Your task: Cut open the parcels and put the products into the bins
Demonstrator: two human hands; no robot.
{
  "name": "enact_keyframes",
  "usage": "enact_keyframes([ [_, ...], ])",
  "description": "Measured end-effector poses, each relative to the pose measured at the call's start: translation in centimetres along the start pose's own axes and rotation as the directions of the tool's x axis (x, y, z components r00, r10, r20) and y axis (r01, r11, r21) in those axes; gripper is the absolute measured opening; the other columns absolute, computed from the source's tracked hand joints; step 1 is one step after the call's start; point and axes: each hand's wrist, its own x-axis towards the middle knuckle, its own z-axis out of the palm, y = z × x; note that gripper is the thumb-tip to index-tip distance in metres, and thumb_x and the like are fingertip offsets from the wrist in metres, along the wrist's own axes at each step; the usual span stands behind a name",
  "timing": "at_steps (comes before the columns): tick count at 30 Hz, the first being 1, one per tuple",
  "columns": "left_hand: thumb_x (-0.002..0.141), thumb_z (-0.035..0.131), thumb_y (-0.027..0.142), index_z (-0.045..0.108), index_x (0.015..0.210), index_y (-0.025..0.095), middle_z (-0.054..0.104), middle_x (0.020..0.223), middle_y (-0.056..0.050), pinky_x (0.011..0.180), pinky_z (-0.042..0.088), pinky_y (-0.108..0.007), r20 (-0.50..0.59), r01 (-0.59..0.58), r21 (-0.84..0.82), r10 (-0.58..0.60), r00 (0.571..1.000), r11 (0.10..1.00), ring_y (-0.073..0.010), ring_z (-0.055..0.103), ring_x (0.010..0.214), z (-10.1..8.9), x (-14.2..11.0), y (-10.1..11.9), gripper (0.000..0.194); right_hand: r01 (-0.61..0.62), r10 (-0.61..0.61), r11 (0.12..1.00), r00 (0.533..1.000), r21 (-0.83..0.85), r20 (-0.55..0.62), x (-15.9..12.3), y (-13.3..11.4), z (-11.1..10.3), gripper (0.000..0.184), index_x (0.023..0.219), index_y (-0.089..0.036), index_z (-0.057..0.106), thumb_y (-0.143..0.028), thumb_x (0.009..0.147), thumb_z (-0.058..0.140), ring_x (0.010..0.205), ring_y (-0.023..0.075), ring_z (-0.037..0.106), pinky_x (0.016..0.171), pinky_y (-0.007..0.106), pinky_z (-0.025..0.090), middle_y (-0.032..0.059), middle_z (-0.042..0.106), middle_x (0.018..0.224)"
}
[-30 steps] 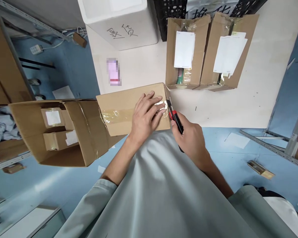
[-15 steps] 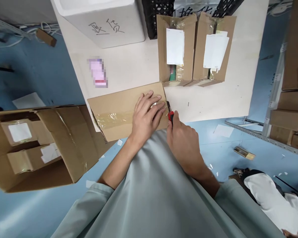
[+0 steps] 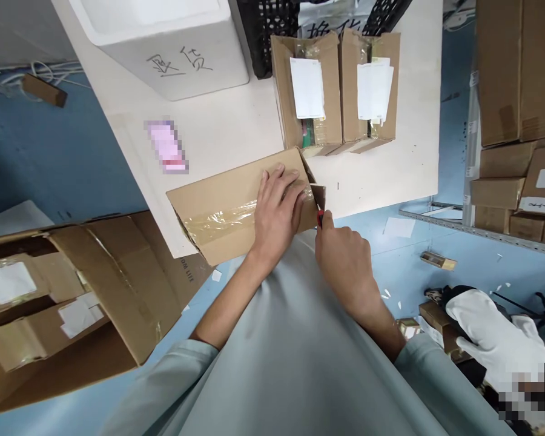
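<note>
A long taped cardboard box (image 3: 222, 209) lies at the front edge of the white table. My left hand (image 3: 277, 209) rests on top of it, fingers stretched out over the shiny tape. At the box's right end, my right hand (image 3: 345, 260) is wrapped round a utility knife (image 3: 320, 218) with a red and black body. Only a bit of red shows above my fist; I cannot make out the blade. Beside the knife, a small flap (image 3: 318, 197) stands out from the box's end, with a dark gap along the edge.
Two labelled cartons (image 3: 306, 91) and a white foam bin (image 3: 195, 66) stand at the back of the table (image 3: 390, 175). A pixelated pink item (image 3: 167, 145) lies left. A large open carton (image 3: 113, 284) holds smaller boxes. A person in white (image 3: 495, 333) bends low at right.
The right end of the box has come open, and a flap now sticks out there. My right hand with the knife has moved toward me along that end. The view has swung right.
</note>
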Motion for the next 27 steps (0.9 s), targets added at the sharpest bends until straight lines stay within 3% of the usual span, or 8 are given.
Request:
enact_keyframes([
  [7, 0.117, 0.051, 0.057, 0.073, 0.138, 0.030, 0.071, 0.153, -0.010, 0.145, 0.019, -0.069, -0.004, -0.060, 0.042, 0.061, 0.998, 0.997, -0.0340, 0.046, 0.168, -0.8, 0.9, -0.6, 0.040, 0.019, -0.015, 0.996, 0.999, 0.084, -0.046, -0.3, 0.7, 0.0, 0.041, 0.152, -0.012, 0.063, -0.026, 0.118, 0.044, 0.087, 0.0307, 0.081, 0.077, 0.033, 0.053, 0.0173, 0.083, 0.096],
  [12, 0.118, 0.051, 0.051, 0.074, 0.138, 0.028, 0.073, 0.152, -0.012, 0.144, 0.025, -0.068, 0.020, -0.127, 0.128, 0.126, 0.992, 0.984, -0.0336, 0.052, 0.164, -1.6, 1.0, -0.2, 0.038, -0.018, 0.087, 0.972, 0.953, 0.235, -0.289, 0.8, 4.5, 2.1, 0.048, 0.154, -0.020, 0.066, -0.038, 0.117, 0.042, 0.073, 0.0289, 0.075, 0.073, 0.032, 0.048, 0.0105, 0.082, 0.087],
  [14, 0.118, 0.053, 0.050, 0.074, 0.141, 0.029, 0.072, 0.153, -0.012, 0.142, 0.028, -0.068, 0.007, -0.138, 0.161, 0.139, 0.990, 0.977, -0.0339, 0.055, 0.162, -2.5, 0.1, 0.1, 0.037, -0.038, 0.141, 0.957, 0.927, 0.287, -0.348, 3.8, 6.3, 4.3, 0.050, 0.152, -0.018, 0.068, -0.040, 0.116, 0.042, 0.074, 0.0293, 0.075, 0.073, 0.032, 0.048, 0.0124, 0.082, 0.088],
  [16, 0.116, 0.057, 0.048, 0.073, 0.144, 0.031, 0.071, 0.155, -0.013, 0.142, 0.026, -0.071, -0.071, -0.108, 0.232, 0.128, 0.989, 0.967, -0.0358, 0.053, 0.163, -4.1, -1.4, 0.1, 0.037, -0.088, 0.188, 0.947, 0.932, 0.308, -0.311, 8.3, 7.9, 7.0, 0.051, 0.156, -0.014, 0.066, -0.035, 0.114, 0.044, 0.081, 0.0296, 0.076, 0.077, 0.032, 0.048, 0.0170, 0.083, 0.096],
  [18, 0.113, 0.065, 0.050, 0.071, 0.148, 0.033, 0.067, 0.160, -0.013, 0.141, 0.019, -0.077, -0.212, -0.015, 0.325, 0.088, 0.973, 0.946, -0.0397, 0.046, 0.167, -6.1, -3.4, -0.4, 0.039, -0.148, 0.224, 0.944, 0.944, 0.295, -0.241, 13.1, 8.9, 9.8, 0.055, 0.163, -0.010, 0.058, -0.030, 0.114, 0.044, 0.091, 0.0297, 0.078, 0.081, 0.033, 0.049, 0.0231, 0.083, 0.106],
  [21, 0.101, 0.080, 0.061, 0.066, 0.155, 0.034, 0.055, 0.173, -0.015, 0.139, 0.005, -0.083, -0.409, 0.176, 0.404, 0.005, 0.913, 0.897, -0.0476, 0.028, 0.174, -9.0, -6.2, -2.3, 0.062, -0.162, 0.219, 0.949, 0.955, 0.272, -0.197, 18.7, 9.7, 13.7, 0.062, 0.172, -0.006, 0.045, -0.026, 0.114, 0.044, 0.099, 0.0279, 0.078, 0.084, 0.033, 0.049, 0.0280, 0.080, 0.118],
  [24, 0.091, 0.086, 0.073, 0.061, 0.160, 0.033, 0.045, 0.179, -0.019, 0.137, 0.003, -0.085, -0.480, 0.303, 0.367, -0.100, 0.872, 0.880, -0.0521, 0.019, 0.176, -11.0, -8.0, -4.6, 0.084, -0.120, 0.171, 0.959, 0.968, 0.258, -0.185, 21.6, 10.3, 16.3, 0.070, 0.176, -0.004, 0.035, -0.029, 0.112, 0.047, 0.099, 0.0267, 0.076, 0.082, 0.033, 0.048, 0.0295, 0.076, 0.125],
  [27, 0.085, 0.089, 0.078, 0.059, 0.160, 0.032, 0.043, 0.178, -0.020, 0.139, 0.012, -0.079, -0.501, 0.373, 0.265, -0.203, 0.841, 0.889, -0.0506, 0.019, 0.176, -12.7, -8.8, -6.3, 0.092, -0.074, 0.127, 0.967, 0.969, 0.242, -0.211, 22.7, 10.7, 17.4, 0.074, 0.175, 0.001, 0.036, -0.029, 0.108, 0.050, 0.101, 0.0272, 0.072, 0.081, 0.034, 0.048, 0.0324, 0.071, 0.130],
])
